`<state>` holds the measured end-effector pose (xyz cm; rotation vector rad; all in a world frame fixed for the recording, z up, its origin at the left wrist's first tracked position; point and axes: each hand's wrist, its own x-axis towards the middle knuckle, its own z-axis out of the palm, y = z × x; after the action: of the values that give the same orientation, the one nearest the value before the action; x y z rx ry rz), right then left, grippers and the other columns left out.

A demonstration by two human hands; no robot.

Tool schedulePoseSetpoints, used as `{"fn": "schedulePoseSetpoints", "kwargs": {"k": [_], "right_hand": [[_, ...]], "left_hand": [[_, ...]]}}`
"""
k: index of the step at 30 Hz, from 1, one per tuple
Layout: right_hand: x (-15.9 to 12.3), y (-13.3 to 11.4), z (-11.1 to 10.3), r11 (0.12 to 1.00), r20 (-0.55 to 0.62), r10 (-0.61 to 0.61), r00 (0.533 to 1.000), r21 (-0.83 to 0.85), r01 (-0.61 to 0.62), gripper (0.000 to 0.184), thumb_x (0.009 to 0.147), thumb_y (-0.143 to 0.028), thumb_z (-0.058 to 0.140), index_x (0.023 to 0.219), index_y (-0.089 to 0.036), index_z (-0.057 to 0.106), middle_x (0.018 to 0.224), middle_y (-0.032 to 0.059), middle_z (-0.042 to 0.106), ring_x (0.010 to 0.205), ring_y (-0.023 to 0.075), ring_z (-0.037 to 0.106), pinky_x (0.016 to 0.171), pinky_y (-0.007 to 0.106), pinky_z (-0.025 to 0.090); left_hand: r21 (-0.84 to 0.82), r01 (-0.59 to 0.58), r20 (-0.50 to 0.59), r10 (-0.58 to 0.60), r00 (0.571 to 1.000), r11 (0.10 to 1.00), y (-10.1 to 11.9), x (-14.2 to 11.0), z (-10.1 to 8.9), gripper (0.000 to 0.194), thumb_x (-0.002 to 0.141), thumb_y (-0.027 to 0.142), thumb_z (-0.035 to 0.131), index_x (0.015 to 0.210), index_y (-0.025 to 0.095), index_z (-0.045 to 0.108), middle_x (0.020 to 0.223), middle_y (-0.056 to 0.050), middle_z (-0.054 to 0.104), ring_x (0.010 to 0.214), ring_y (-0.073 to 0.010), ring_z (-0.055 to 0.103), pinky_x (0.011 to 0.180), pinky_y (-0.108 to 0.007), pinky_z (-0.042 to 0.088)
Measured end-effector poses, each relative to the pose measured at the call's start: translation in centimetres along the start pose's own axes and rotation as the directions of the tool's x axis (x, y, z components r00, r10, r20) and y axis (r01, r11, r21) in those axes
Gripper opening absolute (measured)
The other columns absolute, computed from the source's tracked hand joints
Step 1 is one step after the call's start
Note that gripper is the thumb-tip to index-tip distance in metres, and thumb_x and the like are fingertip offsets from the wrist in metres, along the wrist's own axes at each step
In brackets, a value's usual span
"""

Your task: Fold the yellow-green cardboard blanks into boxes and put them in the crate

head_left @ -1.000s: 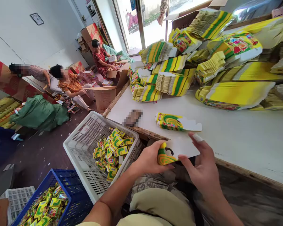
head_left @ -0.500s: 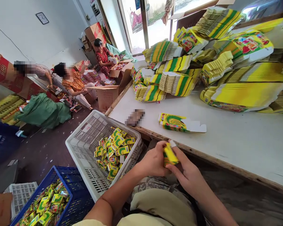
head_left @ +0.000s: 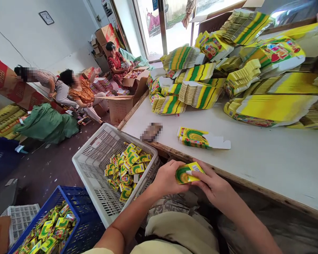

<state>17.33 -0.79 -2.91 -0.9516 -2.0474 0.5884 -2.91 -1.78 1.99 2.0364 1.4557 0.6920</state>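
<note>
Box sits between my two hands, just over my lap and short of the table edge. My left hand grips its left end, fingers curled round the side; my right hand pinches the other end, one white-tipped finger lying across the printed face. I judge that I am at the closing step, pressing the right end home, though my fingers hide the flap. What comes next calls for a light, even push, keeping the corners square, since such thin card would likely crease.

It is a small, flat-sided block, smooth and slightly glossy, yellow with green swirls and a barcode. On the table just beyond lie flat blanks, white inside, a long pale tab sticking out. Behind them, stacks show ridged, layered card edges. To my left, a white slatted plastic crate holds similar small boxes, tumbled loosely.
</note>
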Motion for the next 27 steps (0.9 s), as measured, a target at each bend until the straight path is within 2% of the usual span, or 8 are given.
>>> {"fn": "schedulePoseSetpoints", "kwargs": {"k": [4, 7, 11, 13, 16, 18, 23, 27], "right_hand": [[0.3, 0.1, -1.2, 0.999, 0.166, 0.017, 0.986, 0.048, -0.025, 0.022, 0.094, -0.037, 0.053, 0.101, -0.026, 0.071, 0.135, 0.0123, 0.061, 0.113, 0.0288, 0.067, 0.091, 0.042, 0.059], [0.7, -0.8, -0.3, 0.989, 0.081, 0.123, 0.989, 0.076, -0.129, 0.025, 0.09, -0.043, 0.059, 0.106, -0.025, 0.066, 0.132, 0.0126, 0.063, 0.115, 0.0309, 0.065, 0.095, 0.047, 0.056], [2.0, -0.6, 1.5, 0.951, -0.028, 0.25, 0.968, 0.193, -0.24, 0.058, 0.085, -0.05, 0.063, 0.134, -0.022, 0.045, 0.132, 0.0152, 0.063, 0.112, 0.0302, 0.066, 0.095, 0.047, 0.055], [3.3, 1.0, 1.4, 0.948, -0.086, 0.292, 0.953, 0.158, -0.276, 0.06, 0.085, -0.052, 0.062, 0.134, -0.021, 0.046, 0.128, 0.0154, 0.065, 0.108, 0.0306, 0.067, 0.094, 0.048, 0.055], [5.6, 4.8, 0.3, 0.93, -0.286, 0.315, 0.905, -0.097, -0.354, 0.049, 0.088, -0.047, 0.057, 0.125, -0.015, 0.055, 0.121, 0.0198, 0.066, 0.109, 0.0366, 0.063, 0.093, 0.054, 0.05], [6.6, 7.2, -0.1, 0.896, -0.278, 0.294, 0.915, -0.252, -0.365, 0.042, 0.089, -0.038, 0.052, 0.121, -0.012, 0.058, 0.113, 0.0215, 0.067, 0.103, 0.0378, 0.063, 0.088, 0.054, 0.051], [7.0, 9.4, 0.1, 0.838, -0.21, 0.205, 0.956, -0.468, -0.282, 0.03, 0.087, -0.02, 0.046, 0.11, -0.012, 0.063, 0.097, 0.018, 0.066, 0.088, 0.0324, 0.06, 0.08, 0.047, 0.049], [6.9, 7.6, -0.6, 0.822, -0.235, 0.176, 0.956, -0.499, -0.274, 0.029, 0.084, -0.019, 0.049, 0.109, -0.012, 0.061, 0.095, 0.0168, 0.065, 0.086, 0.0315, 0.058, 0.078, 0.043, 0.048]], "left_hand": [[0.023, -0.034, 0.067, 0.033, 0.997, 0.999, 0.3, -0.1, -0.1, 0.057, 0.063, 0.036, 0.078, 0.114, 0.016, 0.062, 0.103, -0.009, 0.069, 0.093, -0.0246, 0.066, 0.084, -0.036, 0.054], [0.061, -0.039, 0.044, 0.036, 0.998, 0.997, 0.6, 0.0, -0.4, 0.058, 0.065, 0.033, 0.076, 0.118, 0.016, 0.06, 0.109, -0.01, 0.068, 0.098, -0.0258, 0.066, 0.087, -0.037, 0.054], [0.154, 0.036, 0.024, -0.04, 0.999, 0.987, -0.4, -0.6, -3.0, 0.058, 0.066, 0.031, 0.077, 0.12, 0.02, 0.059, 0.111, -0.008, 0.068, 0.1, -0.0252, 0.065, 0.088, -0.037, 0.053], [0.285, 0.161, -0.061, -0.15, 0.987, 0.945, -1.8, -1.2, -5.5, 0.056, 0.068, 0.033, 0.078, 0.119, 0.021, 0.059, 0.113, -0.009, 0.068, 0.104, -0.0277, 0.064, 0.093, -0.041, 0.05], [0.476, 0.433, -0.335, -0.297, 0.894, 0.765, -4.0, -2.1, -9.1, 0.065, 0.068, 0.037, 0.081, 0.125, 0.018, 0.057, 0.126, -0.015, 0.063, 0.118, -0.0358, 0.057, 0.102, -0.053, 0.043], [0.482, 0.494, -0.405, -0.316, 0.858, 0.724, -4.8, -2.4, -10.2, 0.071, 0.07, 0.041, 0.081, 0.131, 0.017, 0.053, 0.132, -0.017, 0.059, 0.124, -0.0367, 0.053, 0.105, -0.054, 0.04], [0.287, 0.278, -0.091, -0.263, 0.96, 0.917, -4.4, -1.8, -7.8, 0.057, 0.078, 0.045, 0.074, 0.127, 0.019, 0.058, 0.127, -0.012, 0.065, 0.12, -0.0295, 0.058, 0.105, -0.045, 0.044], [0.011, 0.235, 0.085, -0.235, 0.968, 0.972, -3.2, -0.7, -3.9, 0.055, 0.077, 0.046, 0.074, 0.124, 0.02, 0.061, 0.124, -0.011, 0.067, 0.118, -0.0287, 0.061, 0.104, -0.044, 0.045]]}}
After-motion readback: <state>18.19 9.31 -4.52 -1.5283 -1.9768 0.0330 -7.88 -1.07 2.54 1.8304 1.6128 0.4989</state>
